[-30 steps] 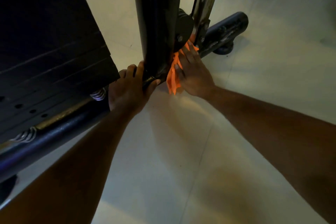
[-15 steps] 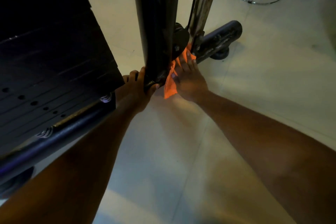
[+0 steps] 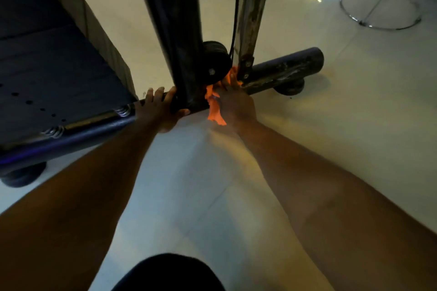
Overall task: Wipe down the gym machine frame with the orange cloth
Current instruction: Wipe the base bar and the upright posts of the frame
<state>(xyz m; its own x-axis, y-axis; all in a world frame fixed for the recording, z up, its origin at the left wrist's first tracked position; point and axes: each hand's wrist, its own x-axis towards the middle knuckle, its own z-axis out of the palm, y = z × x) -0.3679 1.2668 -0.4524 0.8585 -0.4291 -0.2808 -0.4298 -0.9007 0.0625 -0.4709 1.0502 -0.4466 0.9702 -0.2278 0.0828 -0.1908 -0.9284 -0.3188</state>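
Right hand (image 3: 236, 105) pressed orange cloth (image 3: 214, 111) into joint where black upright (image 3: 175, 30) met base tube (image 3: 283, 71); fingers lay over cloth, loose end hanging near floor (image 3: 212, 196). Since a second ago, hand had pushed farther in, toward pulley (image 3: 216, 61). Left hand (image 3: 160, 108) stayed clenched around base tube left of upright, bracing. Judged: joint wipe under way, right tube end unwiped.
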